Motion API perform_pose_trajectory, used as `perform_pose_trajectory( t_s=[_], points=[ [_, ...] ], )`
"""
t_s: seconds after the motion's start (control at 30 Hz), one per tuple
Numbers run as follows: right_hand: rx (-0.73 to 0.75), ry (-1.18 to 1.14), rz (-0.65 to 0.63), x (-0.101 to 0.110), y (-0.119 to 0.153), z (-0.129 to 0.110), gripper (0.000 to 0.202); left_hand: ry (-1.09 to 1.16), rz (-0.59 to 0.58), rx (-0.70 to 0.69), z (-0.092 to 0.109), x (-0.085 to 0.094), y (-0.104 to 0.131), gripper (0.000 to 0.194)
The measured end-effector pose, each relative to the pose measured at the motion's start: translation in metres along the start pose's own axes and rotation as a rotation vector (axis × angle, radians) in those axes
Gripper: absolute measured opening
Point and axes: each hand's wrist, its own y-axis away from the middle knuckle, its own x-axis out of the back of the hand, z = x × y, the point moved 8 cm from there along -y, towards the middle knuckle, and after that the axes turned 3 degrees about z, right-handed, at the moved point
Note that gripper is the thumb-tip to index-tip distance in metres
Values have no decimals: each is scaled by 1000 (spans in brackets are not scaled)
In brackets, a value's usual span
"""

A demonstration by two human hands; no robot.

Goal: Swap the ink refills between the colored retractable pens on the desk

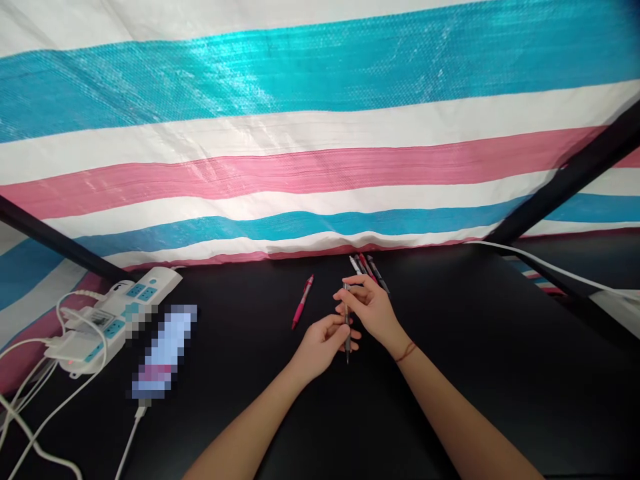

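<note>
A dark grey pen [347, 347] is held upright in the picture between both hands, its tip pointing toward me. My left hand [327, 341] is closed on its lower part, with the thumb on top. Higher up, the fingers of my right hand [367, 305] pinch its upper end. To the left of the hands a red pen [303, 302] lies by itself on the black table [240, 400]. Behind my right hand lie several pens [369, 267], white, black and red, side by side and partly covered by the hand.
At the left a white power strip [150, 287] holds plugs and cables. Near it lies a blurred-out phone [167, 347] with a white cable [127, 443]. A striped sheet [320, 167] hangs behind the table, between dark bars [560, 183]. Another white cable [545, 257] runs at the right.
</note>
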Motion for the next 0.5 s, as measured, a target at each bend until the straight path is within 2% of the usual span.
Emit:
perform_pose_trajectory(
  t_s=[0.13,0.23,0.3,0.37,0.5],
  points=[
    [45,-14,-2,1,-1,0,41,13,32,-15,3,2,-1,53],
    [81,17,-38,-2,-1,-1,44,49,207,-135,18,18,1,45],
    [114,110,-94,-9,2,-3,39,69,350,-221,28,33,5,38],
    [180,239,-160,-18,7,-8,30,106,429,-250,33,43,8,34],
    [335,434,-206,-34,18,-22,13,168,422,-248,34,46,8,31]
  ],
)
